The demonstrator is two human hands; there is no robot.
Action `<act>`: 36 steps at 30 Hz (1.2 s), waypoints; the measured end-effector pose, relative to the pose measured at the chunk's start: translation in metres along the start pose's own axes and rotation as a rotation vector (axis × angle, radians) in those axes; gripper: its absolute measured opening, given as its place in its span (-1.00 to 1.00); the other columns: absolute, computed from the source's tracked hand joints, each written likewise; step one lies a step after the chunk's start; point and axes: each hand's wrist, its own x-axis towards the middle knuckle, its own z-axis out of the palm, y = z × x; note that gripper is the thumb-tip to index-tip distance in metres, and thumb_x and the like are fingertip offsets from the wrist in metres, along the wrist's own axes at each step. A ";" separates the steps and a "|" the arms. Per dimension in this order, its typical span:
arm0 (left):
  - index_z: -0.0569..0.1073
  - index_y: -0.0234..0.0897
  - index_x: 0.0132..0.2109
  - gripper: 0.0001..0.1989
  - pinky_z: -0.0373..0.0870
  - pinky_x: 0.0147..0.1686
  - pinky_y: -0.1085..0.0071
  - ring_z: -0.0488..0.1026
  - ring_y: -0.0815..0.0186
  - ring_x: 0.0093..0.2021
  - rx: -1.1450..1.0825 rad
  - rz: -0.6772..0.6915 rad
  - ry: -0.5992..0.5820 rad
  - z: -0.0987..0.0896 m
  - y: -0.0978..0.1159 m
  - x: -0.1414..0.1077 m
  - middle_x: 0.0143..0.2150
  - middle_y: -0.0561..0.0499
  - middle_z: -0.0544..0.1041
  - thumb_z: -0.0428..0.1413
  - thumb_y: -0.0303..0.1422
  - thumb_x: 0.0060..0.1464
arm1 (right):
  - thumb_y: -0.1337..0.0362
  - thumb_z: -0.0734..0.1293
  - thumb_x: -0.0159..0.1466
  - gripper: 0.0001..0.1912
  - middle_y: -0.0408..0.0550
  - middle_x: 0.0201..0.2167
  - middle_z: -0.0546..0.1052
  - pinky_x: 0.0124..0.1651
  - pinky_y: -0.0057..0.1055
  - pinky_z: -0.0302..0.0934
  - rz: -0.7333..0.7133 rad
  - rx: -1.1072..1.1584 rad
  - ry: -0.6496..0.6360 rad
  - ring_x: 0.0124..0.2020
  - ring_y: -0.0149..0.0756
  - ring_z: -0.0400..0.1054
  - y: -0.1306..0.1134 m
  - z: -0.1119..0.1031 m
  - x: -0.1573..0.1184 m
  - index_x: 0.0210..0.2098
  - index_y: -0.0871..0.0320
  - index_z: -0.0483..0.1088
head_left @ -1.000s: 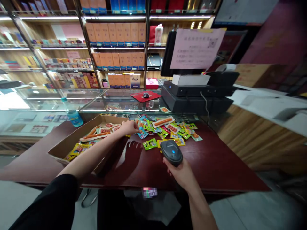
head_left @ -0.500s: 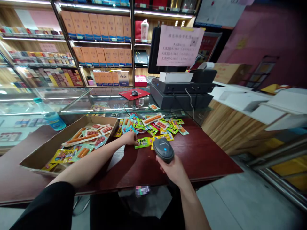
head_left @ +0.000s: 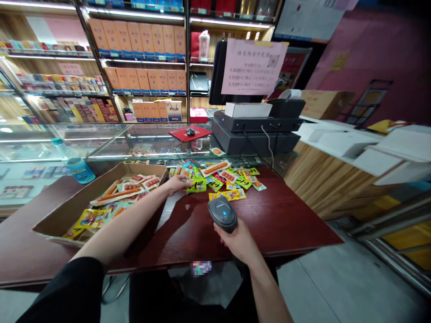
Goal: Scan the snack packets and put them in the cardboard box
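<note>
My left hand (head_left: 178,184) is closed on the edge of a green snack packet (head_left: 197,184), at the near left side of a pile of packaged snacks (head_left: 232,176). In my right hand (head_left: 237,237) is a dark grey barcode scanner (head_left: 222,213), its small blue light lit and its head pointing toward the pile. Yellow snack packets (head_left: 228,194) lie on the dark red table (head_left: 269,215) just beyond the scanner. Left of my left hand, an open cardboard box (head_left: 57,222) holds packaged sausages (head_left: 116,195) and yellow packets.
A bottle of blue liquid (head_left: 79,169) stands behind the box. Beyond the table is a glass counter (head_left: 148,134) with a red mouse pad (head_left: 180,133), and a cash drawer (head_left: 252,139) under a monitor bearing a pink sign (head_left: 253,67). Stocked shelves line the back wall.
My left hand has moved slightly away from me, lifting the green packet toward the pile's left side. The scanner has shifted a little left and nearer to me.
</note>
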 end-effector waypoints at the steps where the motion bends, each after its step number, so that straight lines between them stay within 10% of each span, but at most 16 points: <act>1: 0.45 -0.32 -0.24 -0.57 0.49 -0.29 0.38 0.52 0.37 -0.42 -0.025 -0.007 -0.001 -0.001 0.001 -0.001 -0.39 0.04 0.57 0.46 -0.40 -0.27 | 0.07 0.40 0.18 -0.67 0.02 -0.51 0.60 -0.58 -0.44 0.28 0.003 0.001 -0.001 -0.58 -0.22 0.47 -0.001 0.000 0.000 -0.21 0.20 0.52; 28: 0.53 -0.36 -0.25 -0.60 0.46 -0.37 0.46 0.53 0.34 -0.37 -0.053 -0.027 0.041 -0.003 0.009 -0.002 -0.33 -0.05 0.58 0.46 -0.48 -0.30 | 0.07 0.39 0.19 -0.70 0.03 -0.42 0.62 -0.56 -0.44 0.27 0.014 0.012 -0.033 -0.59 -0.28 0.44 0.005 0.001 0.002 -0.26 0.19 0.47; 36: 0.53 -0.39 -0.27 -0.63 0.37 -0.52 0.56 0.45 0.46 -0.50 -0.134 0.069 0.173 -0.042 0.044 -0.025 -0.40 0.02 0.57 0.45 -0.51 -0.28 | -0.02 0.43 0.15 -0.62 -0.08 -0.61 0.52 -0.60 -0.43 0.23 0.020 0.042 -0.065 -0.62 -0.24 0.43 0.008 0.006 0.009 -0.28 0.18 0.42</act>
